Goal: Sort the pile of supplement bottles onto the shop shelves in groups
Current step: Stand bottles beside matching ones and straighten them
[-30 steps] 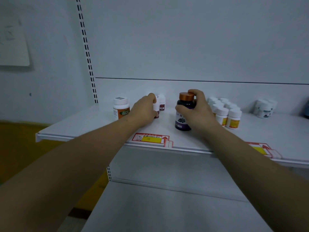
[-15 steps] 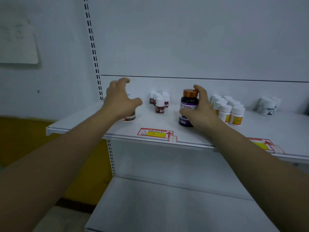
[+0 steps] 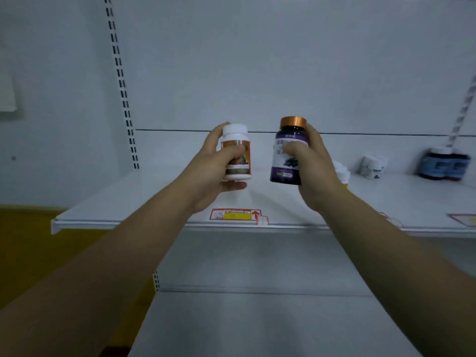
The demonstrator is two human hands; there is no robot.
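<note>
My left hand (image 3: 215, 171) grips a white bottle with an orange label (image 3: 236, 153), held upright above the white shelf (image 3: 134, 202). My right hand (image 3: 313, 168) grips a dark bottle with a purple label and copper cap (image 3: 289, 150), also lifted off the shelf and level with the other bottle. Behind my right wrist a white bottle with a yellow label (image 3: 342, 173) partly shows on the shelf.
Small white bottles (image 3: 373, 167) and dark blue-labelled bottles (image 3: 443, 166) stand at the shelf's back right. A red and yellow price tag (image 3: 235, 215) sits on the shelf's front edge. A lower shelf (image 3: 257, 318) lies beneath. A slotted upright (image 3: 121, 81) runs up the left.
My left hand has taken the orange-labelled white bottle and raised it. My right hand has lifted the dark purple bottle off the shelf. The view has shifted, so the small brown-labelled bottles are hidden.
</note>
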